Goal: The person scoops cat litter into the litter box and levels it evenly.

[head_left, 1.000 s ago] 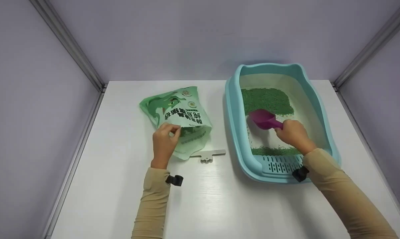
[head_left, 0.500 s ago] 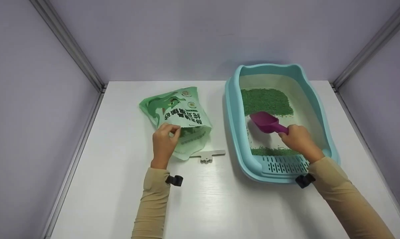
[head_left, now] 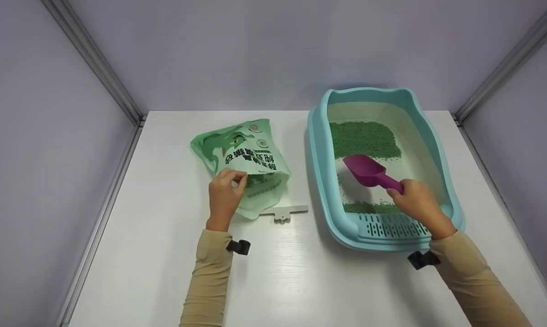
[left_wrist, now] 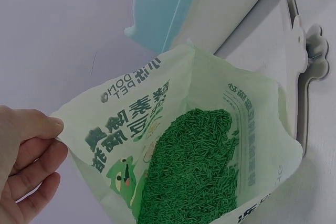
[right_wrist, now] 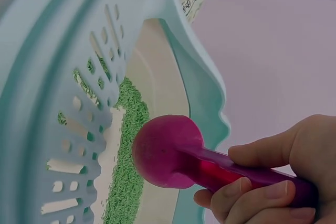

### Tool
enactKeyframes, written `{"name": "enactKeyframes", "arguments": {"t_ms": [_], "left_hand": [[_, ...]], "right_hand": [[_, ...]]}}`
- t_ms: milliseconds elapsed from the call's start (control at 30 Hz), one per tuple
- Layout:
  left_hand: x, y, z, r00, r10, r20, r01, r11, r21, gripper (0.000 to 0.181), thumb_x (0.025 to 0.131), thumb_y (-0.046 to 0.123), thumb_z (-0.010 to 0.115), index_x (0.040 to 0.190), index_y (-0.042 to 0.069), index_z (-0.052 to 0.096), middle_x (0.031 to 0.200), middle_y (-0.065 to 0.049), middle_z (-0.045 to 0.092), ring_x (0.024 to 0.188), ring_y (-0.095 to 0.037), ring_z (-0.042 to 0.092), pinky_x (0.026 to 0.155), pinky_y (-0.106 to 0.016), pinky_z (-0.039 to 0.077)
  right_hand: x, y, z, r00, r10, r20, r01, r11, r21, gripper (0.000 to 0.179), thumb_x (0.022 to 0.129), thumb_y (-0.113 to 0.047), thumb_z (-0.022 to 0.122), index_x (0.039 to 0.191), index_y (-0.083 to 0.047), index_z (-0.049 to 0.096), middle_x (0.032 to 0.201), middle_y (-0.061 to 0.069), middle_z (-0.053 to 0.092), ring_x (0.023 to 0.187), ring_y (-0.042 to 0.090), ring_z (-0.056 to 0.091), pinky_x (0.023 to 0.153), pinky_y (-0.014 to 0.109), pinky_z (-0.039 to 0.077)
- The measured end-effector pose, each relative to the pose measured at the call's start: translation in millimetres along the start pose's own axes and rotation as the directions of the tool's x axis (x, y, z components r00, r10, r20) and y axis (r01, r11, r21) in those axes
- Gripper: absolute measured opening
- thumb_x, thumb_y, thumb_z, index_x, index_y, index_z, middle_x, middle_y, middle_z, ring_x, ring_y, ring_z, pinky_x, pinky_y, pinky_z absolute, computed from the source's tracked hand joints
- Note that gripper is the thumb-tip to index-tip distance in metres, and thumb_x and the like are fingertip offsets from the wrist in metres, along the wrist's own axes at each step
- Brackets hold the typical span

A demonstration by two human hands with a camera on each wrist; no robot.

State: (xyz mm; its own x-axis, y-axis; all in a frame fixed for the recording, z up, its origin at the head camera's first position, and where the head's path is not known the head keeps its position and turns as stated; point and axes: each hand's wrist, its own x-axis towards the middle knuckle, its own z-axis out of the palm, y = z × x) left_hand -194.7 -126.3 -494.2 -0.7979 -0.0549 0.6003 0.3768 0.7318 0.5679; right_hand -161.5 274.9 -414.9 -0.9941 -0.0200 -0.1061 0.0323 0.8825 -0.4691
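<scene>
Holding a purple scoop (head_left: 366, 170) over the blue tray (head_left: 320, 152), with fingers of the right hand (head_left: 416, 200) wrapped round it and green pellets (head_left: 364, 138) on the tray's floor; left of the tray, pinching the open green bag (head_left: 251, 156) with the left hand (head_left: 224, 195); just left of the tray, a grey clip (head_left: 282, 212)

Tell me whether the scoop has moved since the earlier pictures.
Yes: in the head view, the scoop has shifted right and toward the person, judged against the box.

Scoop (head_left: 365, 170) magenta, tray rim (head_left: 320, 168) light blue, pellets (head_left: 365, 139) green, bag (head_left: 251, 147) pale green with black lettering, clip (head_left: 282, 212) light grey, bench (head_left: 282, 281) white.
</scene>
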Motion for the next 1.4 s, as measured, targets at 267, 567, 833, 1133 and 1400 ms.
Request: {"name": "enactKeyframes", "arguments": {"t_ms": [267,567,833,1133,1400], "left_hand": [[-0.4,1.0,-0.6,1.000,-0.009,0.004,0.009,1.000,0.002,0.005,0.085,0.005,0.069,0.084,0.004,0.073,0.077,-0.011,0.066,0.070,-0.021,0.067,0.066,-0.035,0.057],[-0.5,0.6,-0.5,1.000,-0.004,-0.006,0.004,1.000,-0.006,0.004,0.085,0.005,0.070,0.083,0.003,0.073,0.076,-0.011,0.067,0.069,-0.021,0.067,0.065,-0.034,0.057],[0.4,0.8,0.8,1.000,0.014,-0.015,-0.014,1.000,-0.015,0.004,0.084,0.004,0.070,0.082,0.003,0.074,0.075,-0.011,0.067,0.067,-0.022,0.067,0.064,-0.035,0.056],[0.1,0.6,1.1,1.000,0.014,-0.019,-0.014,1.000,-0.002,0.005,0.085,0.004,0.070,0.082,0.003,0.073,0.076,-0.011,0.067,0.068,-0.022,0.067,0.064,-0.034,0.057],[0.6,1.3,0.2,0.999,0.025,-0.030,-0.025,1.000,0.009,0.005,0.084,0.003,0.070,0.081,0.003,0.074,0.075,-0.011,0.067,0.067,-0.021,0.067,0.063,-0.034,0.057]], "right_hand": [[-16.1,-5.5,-0.7,1.000,0.004,-0.014,-0.004,1.000,0.020,0.031,0.093,-0.015,0.057,0.093,0.016,0.060,0.063,0.011,0.052,0.054,0.017,0.045,0.047,0.026,0.034],[-27.6,-10.4,-0.8,0.999,-0.008,-0.041,0.009,1.000,0.030,0.031,0.093,-0.015,0.059,0.097,0.016,0.060,0.066,0.015,0.054,0.056,0.019,0.046,0.049,0.027,0.034],[-39.7,-10.8,-6.0,0.996,-0.021,-0.085,0.025,0.999,0.039,0.032,0.093,-0.014,0.059,0.099,0.017,0.060,0.067,0.017,0.056,0.056,0.019,0.046,0.051,0.028,0.034],[-53.1,-15.0,-14.9,0.992,-0.036,-0.123,0.043,0.998,0.052,0.030,0.092,-0.012,0.061,0.100,0.016,0.060,0.066,0.017,0.055,0.056,0.019,0.045,0.050,0.027,0.033],[-60.7,-19.7,-19.7,0.989,-0.049,-0.140,0.056,0.997,0.047,0.029,0.092,-0.013,0.062,0.101,0.014,0.061,0.066,0.016,0.055,0.057,0.019,0.044,0.050,0.026,0.033]]}}
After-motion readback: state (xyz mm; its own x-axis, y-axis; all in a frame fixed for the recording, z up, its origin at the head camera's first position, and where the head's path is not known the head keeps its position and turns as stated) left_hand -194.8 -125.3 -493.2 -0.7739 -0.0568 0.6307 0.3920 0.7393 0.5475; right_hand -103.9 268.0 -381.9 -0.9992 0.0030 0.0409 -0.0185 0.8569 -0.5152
